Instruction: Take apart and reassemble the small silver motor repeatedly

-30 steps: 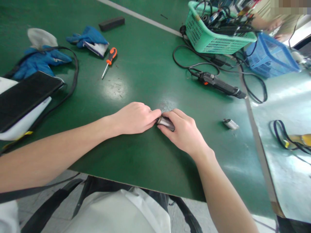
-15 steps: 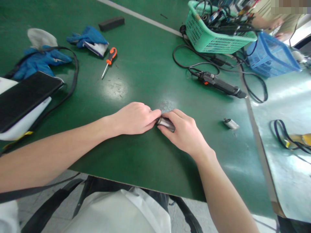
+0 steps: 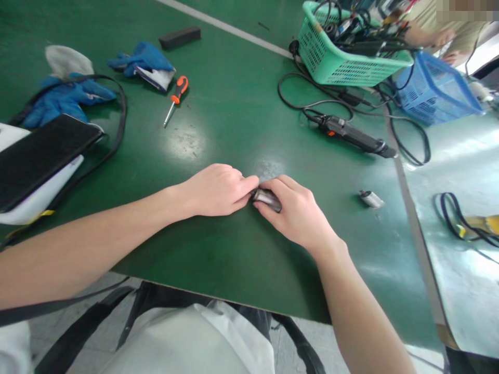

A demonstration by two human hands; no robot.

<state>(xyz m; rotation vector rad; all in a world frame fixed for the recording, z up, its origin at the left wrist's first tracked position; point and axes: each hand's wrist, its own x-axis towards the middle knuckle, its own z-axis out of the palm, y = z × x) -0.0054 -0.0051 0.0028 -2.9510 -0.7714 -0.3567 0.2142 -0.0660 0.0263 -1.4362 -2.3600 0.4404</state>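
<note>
Clearly, your right hand (image 3: 294,208) pinches a small metal cylinder (image 3: 268,199) between thumb and fingers, over the green tabletop (image 3: 218,249) in front of you; its right part is covered by your palm. Your left hand (image 3: 220,189) is curled at the other end, and I cannot tell what its fingertips pinch, because they are mostly hidden. A second metallic piece (image 3: 371,199) lies well apart, to the right; its details are too small to read.
</note>
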